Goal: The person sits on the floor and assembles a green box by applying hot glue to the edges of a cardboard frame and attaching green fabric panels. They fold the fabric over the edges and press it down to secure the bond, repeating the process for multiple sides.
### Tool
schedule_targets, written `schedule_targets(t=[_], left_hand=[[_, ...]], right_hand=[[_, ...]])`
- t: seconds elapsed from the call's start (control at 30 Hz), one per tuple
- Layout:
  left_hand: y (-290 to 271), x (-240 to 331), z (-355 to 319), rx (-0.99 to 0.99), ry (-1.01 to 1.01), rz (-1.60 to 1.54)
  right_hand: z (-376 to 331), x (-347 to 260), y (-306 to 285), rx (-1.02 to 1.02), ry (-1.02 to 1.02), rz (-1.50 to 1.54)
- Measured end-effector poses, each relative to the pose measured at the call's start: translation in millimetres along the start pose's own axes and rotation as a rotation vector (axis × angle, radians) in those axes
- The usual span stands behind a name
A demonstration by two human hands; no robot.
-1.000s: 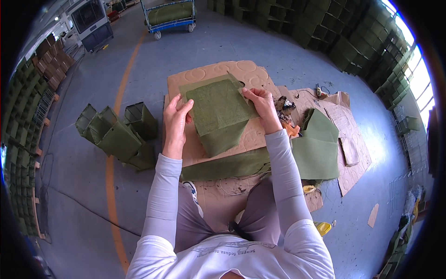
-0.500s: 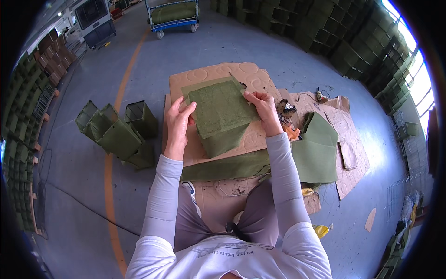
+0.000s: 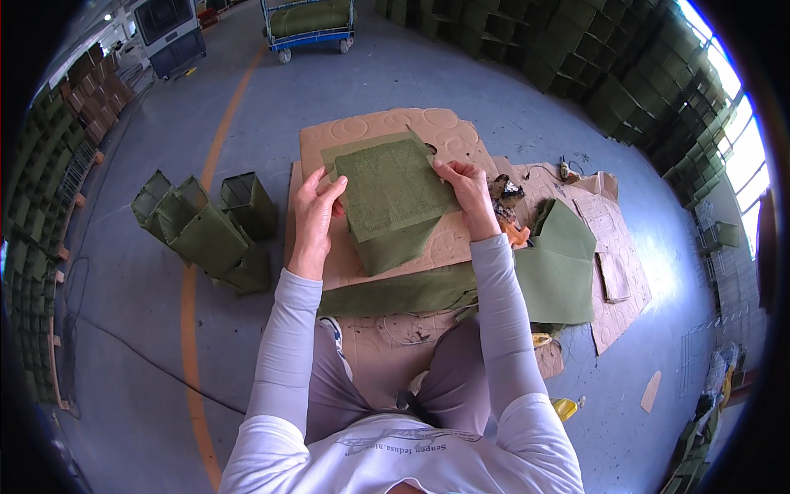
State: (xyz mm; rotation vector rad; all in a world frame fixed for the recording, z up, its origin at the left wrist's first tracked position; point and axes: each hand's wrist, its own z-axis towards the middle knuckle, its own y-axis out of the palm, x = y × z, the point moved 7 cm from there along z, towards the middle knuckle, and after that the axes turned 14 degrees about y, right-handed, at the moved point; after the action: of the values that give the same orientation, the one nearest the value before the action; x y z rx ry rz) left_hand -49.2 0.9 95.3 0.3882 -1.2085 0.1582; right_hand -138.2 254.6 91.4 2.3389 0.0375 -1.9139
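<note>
You are holding a green cloth box [image 3: 391,185] between your two hands, over the flat brown cardboard [image 3: 354,132] in front of you. Your left hand [image 3: 314,210] is pinching its left edge, with the thumb lying on top. Your right hand [image 3: 469,193] is gripping its right edge, near the far corner. So your hands are staying apart, one on each side.

The top of the box is showing you a big, flat, nearly square face. It is looking fuzzy and a bit blotchy, in a dull green like moss. A smoother, paler strip is poking out along the far and left edges. Under the near edge, a plain green side is sloping down toward you and getting narrower (I cannot tell if it is touching the cardboard).

Some open green boxes [image 3: 206,239] are standing on the floor [image 3: 247,329] to your left. A big green sheet [image 3: 551,284] is lying to your right.
</note>
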Motion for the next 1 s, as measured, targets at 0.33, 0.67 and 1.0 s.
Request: schedule_targets(t=[0.33,0.67,1.0], left_hand=[[2.2,5.3,-2.6,-0.016,0.001,0.001],[-2.2,2.8,-1.4,-0.007,0.0,0.008],[4.5,5.8,-1.2,-0.016,-0.003,0.016]], right_hand=[[-0.5,1.4,0.9,0.003,-0.006,0.021],[0.6,-7.0,-4.1,0.037,0.036,-0.134],[34.9,-1.5,8.3,-0.112,0.045,-0.036]])
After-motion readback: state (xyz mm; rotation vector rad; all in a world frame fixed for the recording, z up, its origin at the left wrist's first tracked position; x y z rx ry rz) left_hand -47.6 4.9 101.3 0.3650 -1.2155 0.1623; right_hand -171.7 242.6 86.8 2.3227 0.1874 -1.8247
